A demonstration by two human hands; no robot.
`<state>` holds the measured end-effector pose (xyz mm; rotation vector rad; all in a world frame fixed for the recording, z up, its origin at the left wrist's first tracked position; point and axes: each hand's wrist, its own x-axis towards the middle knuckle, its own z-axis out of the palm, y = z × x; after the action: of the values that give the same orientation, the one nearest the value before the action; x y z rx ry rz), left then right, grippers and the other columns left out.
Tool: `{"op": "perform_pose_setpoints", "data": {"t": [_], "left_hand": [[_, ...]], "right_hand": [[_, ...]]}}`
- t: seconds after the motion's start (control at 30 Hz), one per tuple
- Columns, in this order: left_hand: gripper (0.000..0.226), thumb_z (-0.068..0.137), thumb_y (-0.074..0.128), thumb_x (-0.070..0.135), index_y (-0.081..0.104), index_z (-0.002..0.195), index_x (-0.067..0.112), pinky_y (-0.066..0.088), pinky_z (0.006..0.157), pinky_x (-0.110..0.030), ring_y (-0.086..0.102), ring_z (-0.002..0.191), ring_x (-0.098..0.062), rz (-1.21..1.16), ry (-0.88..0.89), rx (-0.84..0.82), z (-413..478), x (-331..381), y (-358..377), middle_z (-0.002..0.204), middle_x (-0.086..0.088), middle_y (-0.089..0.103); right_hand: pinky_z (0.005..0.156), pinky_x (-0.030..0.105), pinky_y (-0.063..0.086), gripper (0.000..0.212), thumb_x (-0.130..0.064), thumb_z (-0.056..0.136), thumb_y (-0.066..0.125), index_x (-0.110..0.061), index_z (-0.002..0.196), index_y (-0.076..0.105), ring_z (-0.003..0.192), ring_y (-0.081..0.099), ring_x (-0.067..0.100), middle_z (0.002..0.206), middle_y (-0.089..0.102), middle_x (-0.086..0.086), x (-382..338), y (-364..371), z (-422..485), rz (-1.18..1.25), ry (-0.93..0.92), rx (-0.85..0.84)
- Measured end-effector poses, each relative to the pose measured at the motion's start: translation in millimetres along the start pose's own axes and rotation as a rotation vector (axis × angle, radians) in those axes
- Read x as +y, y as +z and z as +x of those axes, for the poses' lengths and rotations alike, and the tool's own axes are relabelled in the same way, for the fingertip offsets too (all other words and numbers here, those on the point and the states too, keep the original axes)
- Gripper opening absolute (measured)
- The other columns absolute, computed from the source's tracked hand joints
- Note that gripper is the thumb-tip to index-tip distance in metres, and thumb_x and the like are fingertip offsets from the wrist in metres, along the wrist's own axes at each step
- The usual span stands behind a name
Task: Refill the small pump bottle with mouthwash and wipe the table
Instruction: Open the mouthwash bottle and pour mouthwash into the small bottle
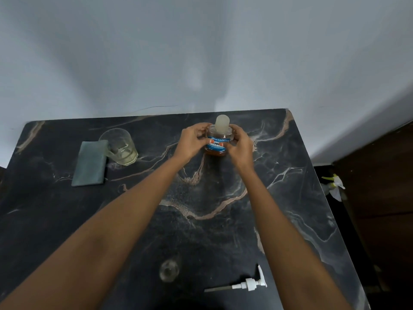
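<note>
The mouthwash bottle [217, 142] stands upright at the far middle of the dark marble table [223, 209]. It has a blue label, amber liquid low inside and a pale cap on top. My left hand [192, 142] grips its left side and my right hand [240, 146] grips its right side. The small clear pump bottle [169, 270] stands without its top near the front edge. Its white pump head with the dip tube [245, 285] lies flat to the right of it. A grey-green folded cloth [90, 163] lies at the far left.
A clear glass mug [119, 146] stands next to the cloth at the far left. A pale wall runs behind the table. To the right of the table is a dark wooden surface, with a white and yellow object [335, 186] on the floor beside it.
</note>
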<state>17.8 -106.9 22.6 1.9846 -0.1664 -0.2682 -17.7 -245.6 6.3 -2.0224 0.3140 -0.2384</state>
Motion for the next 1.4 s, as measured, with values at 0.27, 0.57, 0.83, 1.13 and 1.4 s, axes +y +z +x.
{"op": "perform_pose_setpoints", "data": {"t": [0.27, 0.57, 0.83, 1.13, 1.4], "left_hand": [[0.044, 0.072, 0.071, -0.001, 0.059, 0.114, 0.006, 0.048, 0.087, -0.027, 0.061, 0.106, -0.021, 0.053, 0.048, 0.022, -32.5, 10.6, -3.3, 0.115, -0.013, 0.065], [0.039, 0.068, 0.076, 0.002, 0.06, 0.102, 0.006, 0.043, 0.065, 0.001, 0.059, 0.085, -0.008, 0.108, 0.061, -0.027, -119.9, 17.1, -3.5, 0.104, -0.01, 0.067], [0.041, 0.067, 0.075, 0.002, 0.057, 0.104, 0.006, 0.048, 0.069, -0.009, 0.061, 0.087, -0.012, 0.165, 0.008, -0.109, -193.2, 22.1, 10.4, 0.104, -0.01, 0.066], [0.041, 0.068, 0.074, 0.001, 0.055, 0.104, 0.004, 0.051, 0.087, -0.031, 0.061, 0.1, -0.021, 0.135, -0.071, -0.076, -237.6, 14.4, 36.6, 0.108, -0.013, 0.064], [0.041, 0.067, 0.074, -0.001, 0.056, 0.104, 0.003, 0.048, 0.081, -0.024, 0.061, 0.098, -0.019, 0.132, -0.096, -0.041, -251.5, 2.6, 42.0, 0.108, -0.014, 0.064]], "right_hand": [[0.087, 0.023, 0.049, 0.049, 0.007, 0.072, 0.069, -0.004, 0.118, 0.055, 0.1, 0.057, 0.013, 0.115, 0.064, 0.014, -6.8, -14.0, -29.6, -0.016, -0.071, 0.009], [0.073, -0.004, 0.042, 0.053, 0.013, 0.069, 0.068, 0.0, 0.119, 0.055, 0.091, 0.056, 0.006, 0.103, 0.057, -0.002, -8.7, -43.4, -111.0, 0.069, -0.116, -0.103], [0.081, 0.004, 0.045, 0.052, 0.011, 0.068, 0.07, -0.003, 0.117, 0.056, 0.097, 0.059, 0.012, 0.104, 0.059, -0.003, -0.4, -63.8, -185.9, 0.055, -0.082, -0.139], [0.092, 0.025, 0.047, 0.052, 0.013, 0.07, 0.068, 0.0, 0.118, 0.055, 0.104, 0.059, 0.015, 0.116, 0.063, 0.013, 4.2, -77.8, -230.7, 0.013, -0.043, -0.164], [0.079, -0.001, 0.042, 0.05, 0.013, 0.068, 0.07, -0.003, 0.113, 0.058, 0.095, 0.057, 0.005, 0.106, 0.062, 0.001, 8.9, -73.7, -244.6, -0.003, -0.002, -0.203]]}}
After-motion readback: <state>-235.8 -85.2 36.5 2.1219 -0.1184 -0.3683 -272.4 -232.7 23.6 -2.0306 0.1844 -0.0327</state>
